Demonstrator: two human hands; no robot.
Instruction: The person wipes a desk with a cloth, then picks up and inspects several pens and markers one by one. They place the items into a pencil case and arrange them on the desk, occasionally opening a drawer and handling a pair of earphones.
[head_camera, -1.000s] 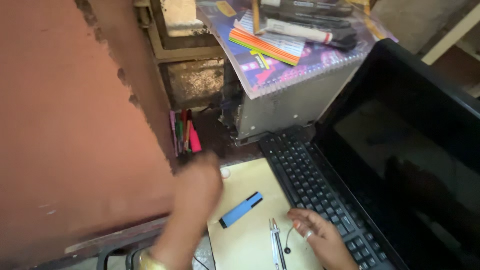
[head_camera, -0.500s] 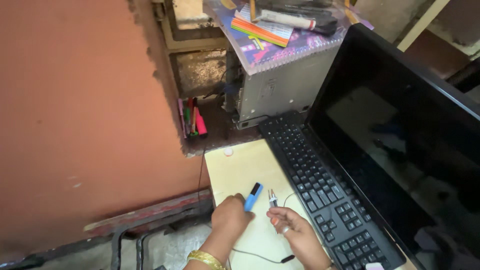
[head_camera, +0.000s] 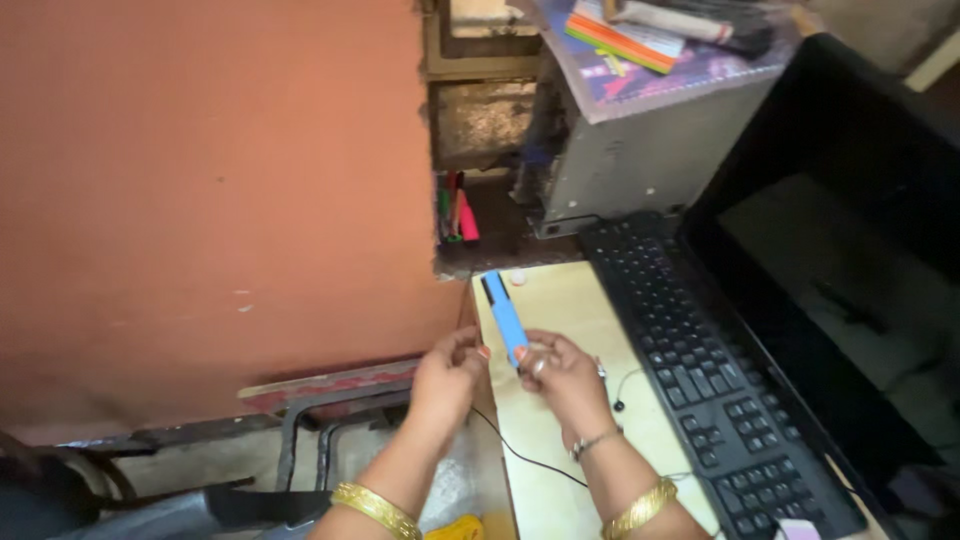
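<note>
My right hand (head_camera: 562, 378) pinches the lower end of a blue highlighter (head_camera: 504, 314) with a dark tip, holding it tilted up over the left edge of a tan desk board (head_camera: 566, 296). My left hand (head_camera: 447, 373) sits just left of it, fingers loosely curled, fingertips a little apart from the highlighter. Gold bangles are on both wrists. A thin black cable (head_camera: 524, 455) runs under my hands.
A black keyboard (head_camera: 705, 362) and dark monitor (head_camera: 835, 270) lie to the right. Behind stands a grey computer case (head_camera: 640, 165) topped by a notebook (head_camera: 690, 75) and pens. Coloured markers (head_camera: 455, 213) sit in a wall niche. An orange-red wall (head_camera: 200, 200) and metal frame (head_camera: 320, 420) are left.
The highlighter left the desk and passed from my left hand toward my right, now raised upright. The view shifted, so the scene slid rightward.
</note>
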